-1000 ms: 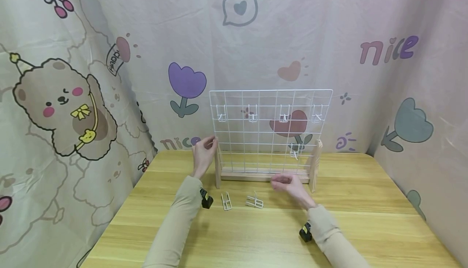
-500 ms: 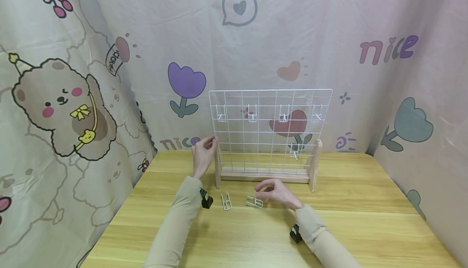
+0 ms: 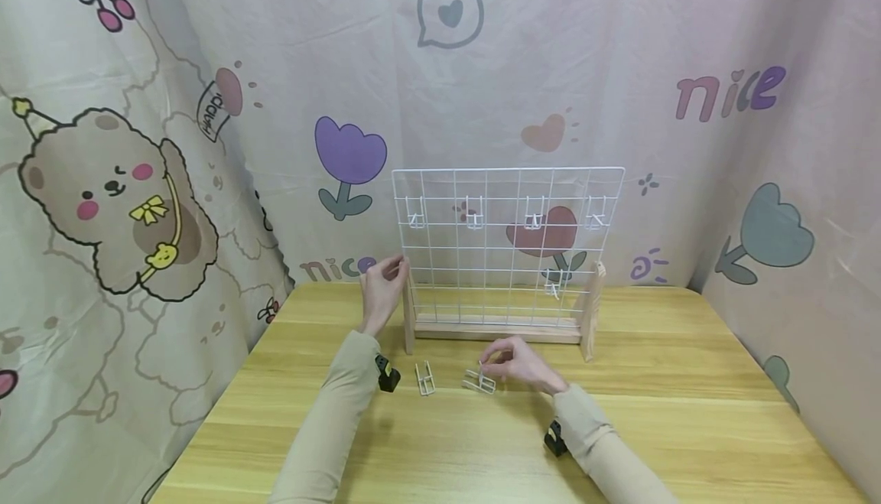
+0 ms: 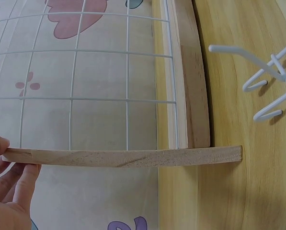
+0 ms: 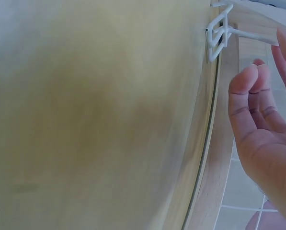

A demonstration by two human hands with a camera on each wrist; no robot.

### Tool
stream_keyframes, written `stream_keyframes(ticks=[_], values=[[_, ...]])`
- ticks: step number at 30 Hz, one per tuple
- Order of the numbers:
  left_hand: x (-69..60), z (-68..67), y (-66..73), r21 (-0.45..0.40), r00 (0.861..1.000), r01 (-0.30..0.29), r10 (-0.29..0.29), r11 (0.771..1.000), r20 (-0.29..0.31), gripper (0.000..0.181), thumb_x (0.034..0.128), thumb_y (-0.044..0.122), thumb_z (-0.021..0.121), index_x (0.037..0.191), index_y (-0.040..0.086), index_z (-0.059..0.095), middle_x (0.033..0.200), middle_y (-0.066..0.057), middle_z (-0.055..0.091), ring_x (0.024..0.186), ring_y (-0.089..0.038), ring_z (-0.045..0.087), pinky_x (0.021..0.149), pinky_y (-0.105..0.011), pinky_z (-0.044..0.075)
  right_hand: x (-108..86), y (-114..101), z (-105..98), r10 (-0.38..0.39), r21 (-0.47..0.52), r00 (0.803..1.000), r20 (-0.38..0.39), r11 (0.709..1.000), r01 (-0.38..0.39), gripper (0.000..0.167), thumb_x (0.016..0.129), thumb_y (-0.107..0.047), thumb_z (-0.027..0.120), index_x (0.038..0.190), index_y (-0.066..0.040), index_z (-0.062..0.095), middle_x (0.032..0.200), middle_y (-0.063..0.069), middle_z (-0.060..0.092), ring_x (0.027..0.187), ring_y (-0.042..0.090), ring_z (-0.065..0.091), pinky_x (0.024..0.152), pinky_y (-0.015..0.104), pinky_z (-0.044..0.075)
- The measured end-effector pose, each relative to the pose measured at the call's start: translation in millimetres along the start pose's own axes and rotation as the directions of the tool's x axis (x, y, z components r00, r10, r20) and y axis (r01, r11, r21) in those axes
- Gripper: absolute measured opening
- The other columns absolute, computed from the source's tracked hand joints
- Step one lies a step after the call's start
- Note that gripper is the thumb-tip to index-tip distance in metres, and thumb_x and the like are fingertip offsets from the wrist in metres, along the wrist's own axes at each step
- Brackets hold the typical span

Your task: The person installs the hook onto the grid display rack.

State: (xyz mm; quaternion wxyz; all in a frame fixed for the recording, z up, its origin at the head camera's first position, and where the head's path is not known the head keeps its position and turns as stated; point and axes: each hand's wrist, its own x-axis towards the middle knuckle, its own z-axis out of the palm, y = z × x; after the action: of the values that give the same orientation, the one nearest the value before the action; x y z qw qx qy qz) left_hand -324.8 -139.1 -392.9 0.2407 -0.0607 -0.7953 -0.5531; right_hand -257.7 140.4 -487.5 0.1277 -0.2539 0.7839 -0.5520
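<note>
A white wire grid panel [image 3: 486, 248] stands in a wooden stand on the table. My left hand [image 3: 384, 290] holds the top of the stand's left upright [image 4: 119, 158], thumb on one side and fingers on the other. Low in front of the stand, my right hand [image 3: 521, 364] pinches the prong of a white wire hook [image 3: 486, 385] between thumb and forefinger. In the right wrist view this hook [image 5: 217, 36] is close to the table, prong toward the fingertips. A second wire hook [image 3: 425, 380] lies to its left, also seen near the left wrist camera.
Several white hooks hang on the grid, including the top-left hook [image 3: 416, 220] and a lower one [image 3: 553, 289] at the right. The stand's wooden base bar [image 3: 495, 333] runs between the uprights. A printed curtain [image 3: 454, 91] hangs behind the wooden table [image 3: 440, 443].
My right hand has moved left and down from the base bar to the hook and taken hold of its prong. The hook has tilted slightly. My left hand has stayed on the upright.
</note>
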Motion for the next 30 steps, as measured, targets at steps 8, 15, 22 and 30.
stream_keyframes(ticks=[8, 15, 22, 30], values=[[-0.7, -0.1, 0.1, 0.000, 1.000, 0.006, -0.006, 1.000, 0.013, 0.033, 0.0971, 0.012, 0.066, 0.125, -0.006, 0.066, 0.124, -0.026, 0.069, 0.111, -0.039, 0.071, 0.096, -0.042, 0.060, 1.5, 3.6, 3.0, 0.066, 0.034, 0.994, 0.081, 0.997, -0.069, 0.029, 0.084, 0.000, 0.075, 0.108, 0.011, 0.063, 0.101, 0.023, 0.068, 0.066, 0.011, 0.061, 0.057, 0.018, 0.055], [-1.3, -1.0, 1.2, -0.016, 1.000, 0.005, -0.005, 1.000, 0.020, 0.033, 0.0973, 0.013, 0.066, 0.124, -0.007, 0.066, 0.124, -0.025, 0.069, 0.112, -0.038, 0.071, 0.097, -0.043, 0.060, 2.6, 9.1, 2.6, 0.089, 0.026, 0.991, 0.101, 0.995, -0.092, 0.038, 0.075, 0.009, 0.076, 0.108, 0.013, 0.060, 0.100, 0.023, 0.065, 0.082, 0.014, 0.060, 0.070, 0.018, 0.055], [-0.7, -0.7, 2.5, -0.012, 1.000, 0.003, -0.003, 1.000, 0.014, 0.032, 0.0974, 0.011, 0.065, 0.123, -0.007, 0.066, 0.123, -0.026, 0.069, 0.112, -0.039, 0.071, 0.097, -0.043, 0.060, 3.8, 10.0, 3.4, 0.096, -0.007, 0.992, 0.087, 0.995, -0.096, 0.037, 0.070, 0.013, 0.075, 0.104, 0.012, 0.062, 0.094, 0.020, 0.067, 0.079, 0.013, 0.060, 0.071, 0.019, 0.056], [0.1, -0.9, 1.0, -0.017, 1.000, 0.006, -0.006, 1.000, 0.017, 0.032, 0.0974, 0.011, 0.065, 0.124, -0.007, 0.066, 0.124, -0.025, 0.069, 0.112, -0.038, 0.071, 0.098, -0.043, 0.060, 4.4, 9.9, 3.3, 0.093, 0.007, 0.991, 0.098, 0.996, -0.094, 0.033, 0.070, 0.014, 0.073, 0.101, 0.012, 0.063, 0.089, 0.013, 0.067, 0.077, 0.008, 0.060, 0.069, 0.017, 0.055]])
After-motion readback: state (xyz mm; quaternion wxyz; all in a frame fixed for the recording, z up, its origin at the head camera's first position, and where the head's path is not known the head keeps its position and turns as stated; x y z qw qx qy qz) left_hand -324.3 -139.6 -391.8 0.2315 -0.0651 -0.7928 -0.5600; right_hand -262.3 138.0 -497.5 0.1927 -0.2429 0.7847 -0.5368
